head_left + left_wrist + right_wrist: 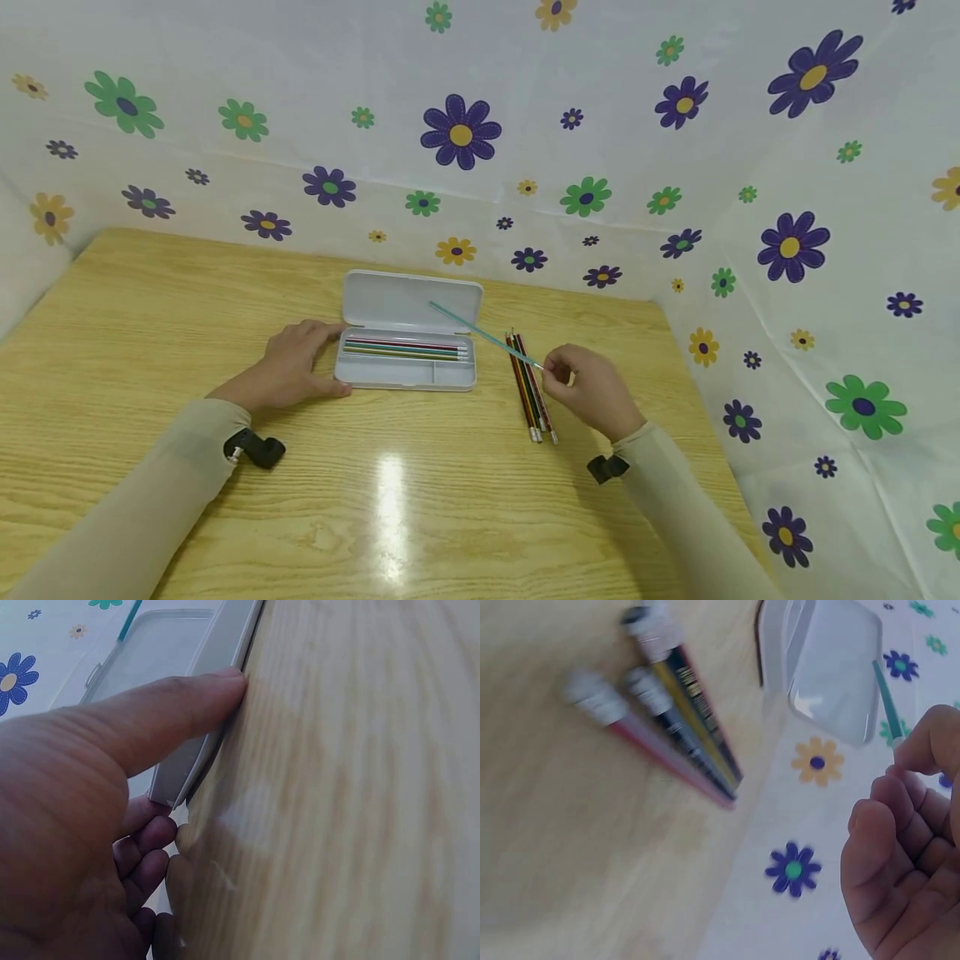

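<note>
A white pencil case (384, 373) lies with its lid (390, 300) raised at the back. Several pencils (405, 349) lie side by side in its rear compartment. My left hand (288, 367) holds the case's left end, thumb along the front wall (180, 712) and fingertips at the back corner. Between thumb and index finger, my right hand (592, 392) pinches a teal pencil (483, 333) by its eraser end. The pencil slants up and left, its far end in front of the lid. Beneath it, left of the right hand, lies a loose bunch of pencils (529, 392).
The case and bunch lie on a wood-grain table (300, 517). A white cloth with printed flowers (495, 200) rises behind the table and along its right side. Small black camera mounts (258, 447) sit on both wrists.
</note>
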A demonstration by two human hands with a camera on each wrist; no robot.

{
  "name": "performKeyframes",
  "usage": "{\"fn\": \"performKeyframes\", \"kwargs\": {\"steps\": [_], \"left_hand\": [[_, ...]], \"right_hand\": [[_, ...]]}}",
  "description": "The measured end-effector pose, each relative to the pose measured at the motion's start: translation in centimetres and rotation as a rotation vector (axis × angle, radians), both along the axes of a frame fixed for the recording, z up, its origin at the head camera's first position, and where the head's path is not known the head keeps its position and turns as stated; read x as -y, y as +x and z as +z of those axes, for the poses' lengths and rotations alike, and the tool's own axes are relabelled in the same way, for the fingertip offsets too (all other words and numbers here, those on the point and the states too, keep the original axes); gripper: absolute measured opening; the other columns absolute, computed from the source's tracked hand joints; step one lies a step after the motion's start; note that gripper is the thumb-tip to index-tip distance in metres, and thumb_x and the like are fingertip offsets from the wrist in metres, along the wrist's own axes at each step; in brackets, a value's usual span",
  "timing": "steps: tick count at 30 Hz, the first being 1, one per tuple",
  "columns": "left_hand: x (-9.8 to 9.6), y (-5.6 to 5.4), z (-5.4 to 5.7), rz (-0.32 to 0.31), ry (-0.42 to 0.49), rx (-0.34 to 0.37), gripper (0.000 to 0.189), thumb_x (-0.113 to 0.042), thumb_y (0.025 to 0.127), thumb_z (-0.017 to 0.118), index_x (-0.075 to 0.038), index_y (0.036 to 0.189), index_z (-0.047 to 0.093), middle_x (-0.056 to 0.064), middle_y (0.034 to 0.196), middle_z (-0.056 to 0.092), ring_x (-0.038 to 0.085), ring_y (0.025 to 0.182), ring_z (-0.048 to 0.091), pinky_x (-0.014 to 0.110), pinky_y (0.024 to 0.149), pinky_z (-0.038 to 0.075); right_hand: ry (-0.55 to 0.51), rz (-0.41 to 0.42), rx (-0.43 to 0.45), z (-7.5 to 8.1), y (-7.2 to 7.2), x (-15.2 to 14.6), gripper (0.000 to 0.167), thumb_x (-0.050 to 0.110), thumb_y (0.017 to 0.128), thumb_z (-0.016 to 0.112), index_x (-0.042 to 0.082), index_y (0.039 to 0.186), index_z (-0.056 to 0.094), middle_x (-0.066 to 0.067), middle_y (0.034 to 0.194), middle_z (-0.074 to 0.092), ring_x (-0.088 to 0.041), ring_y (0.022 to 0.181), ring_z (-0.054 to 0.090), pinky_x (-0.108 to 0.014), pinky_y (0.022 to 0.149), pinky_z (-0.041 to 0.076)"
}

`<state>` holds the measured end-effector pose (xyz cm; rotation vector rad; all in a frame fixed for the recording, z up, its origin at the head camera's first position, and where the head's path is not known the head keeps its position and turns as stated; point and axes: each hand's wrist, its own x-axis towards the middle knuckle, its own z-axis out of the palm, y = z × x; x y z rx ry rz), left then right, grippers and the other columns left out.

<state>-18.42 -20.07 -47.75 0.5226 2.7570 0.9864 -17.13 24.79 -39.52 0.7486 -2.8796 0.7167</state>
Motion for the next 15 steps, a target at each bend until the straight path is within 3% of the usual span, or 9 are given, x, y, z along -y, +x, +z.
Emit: {"fn": "performKeyframes", "kwargs": {"steps": [7,15], "left_hand": [[0.0,0.0,0.0,0.002,-0.006,-0.001,0.104,-0.051,0.081,0.085,-0.004,0.159,0.034,0.028,0.153,0.039,0.051,0.141,0.031,0.071,0.112,0.018],[0.1,0.0,0.1,0.006,-0.005,0.007,0.103,-0.052,0.082,0.084,-0.004,0.158,0.035,0.027,0.152,0.039,0.05,0.14,0.03,0.071,0.111,0.018]], "right_hand": [[0.066,0.101,0.077,-0.1,-2.7,4.2,0.006,0.011,0.094,0.066,0.013,0.089,0.068,0.006,0.078,0.061,-0.009,0.068,0.053,-0.028,0.062,0.048],[0.144,0.194,0.09,-0.9,-5.3,6.9,0.007,0.012,0.095,0.065,0.011,0.09,0.069,0.004,0.079,0.062,-0.011,0.069,0.053,-0.029,0.063,0.047]]}}
